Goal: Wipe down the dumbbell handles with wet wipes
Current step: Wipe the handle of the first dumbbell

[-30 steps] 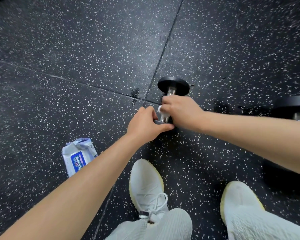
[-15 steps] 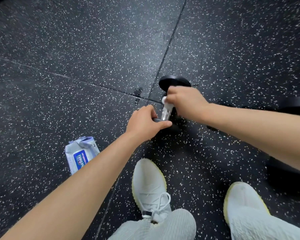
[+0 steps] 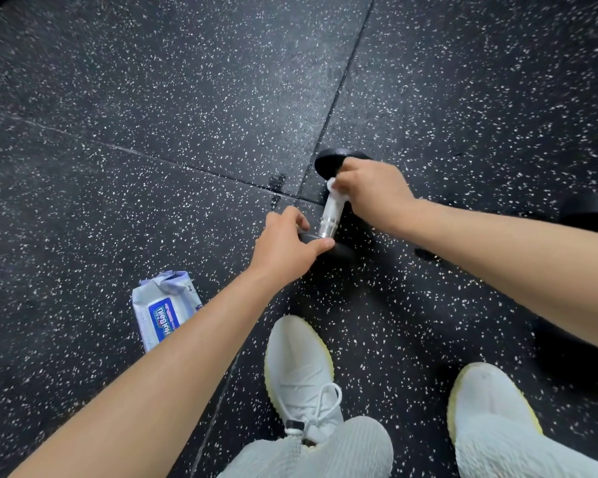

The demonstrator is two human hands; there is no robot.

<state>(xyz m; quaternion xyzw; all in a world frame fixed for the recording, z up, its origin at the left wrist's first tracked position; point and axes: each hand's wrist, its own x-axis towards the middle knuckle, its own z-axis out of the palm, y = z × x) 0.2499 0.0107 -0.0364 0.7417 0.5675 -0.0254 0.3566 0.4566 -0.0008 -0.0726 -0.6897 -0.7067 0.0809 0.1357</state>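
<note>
A small dumbbell with black round ends and a shiny metal handle (image 3: 329,219) lies on the black speckled floor. My left hand (image 3: 285,246) grips its near black end (image 3: 339,250) and holds it steady. My right hand (image 3: 372,191) is closed around the far part of the handle with a white wet wipe (image 3: 334,186) wrapped on it; the wipe peeks out by my fingers. The far end (image 3: 327,162) shows just beyond my right hand. A pack of wet wipes (image 3: 164,310) lies on the floor to the left, partly behind my left forearm.
A second black dumbbell (image 3: 589,210) lies at the right edge, partly hidden behind my right forearm. My two white shoes (image 3: 299,367) stand at the bottom of the view. Seams between rubber floor tiles cross near the dumbbell.
My right hand has slid with the wipe along the handle toward the far end, baring more of the metal near my left hand. The left hand has kept its grip.
</note>
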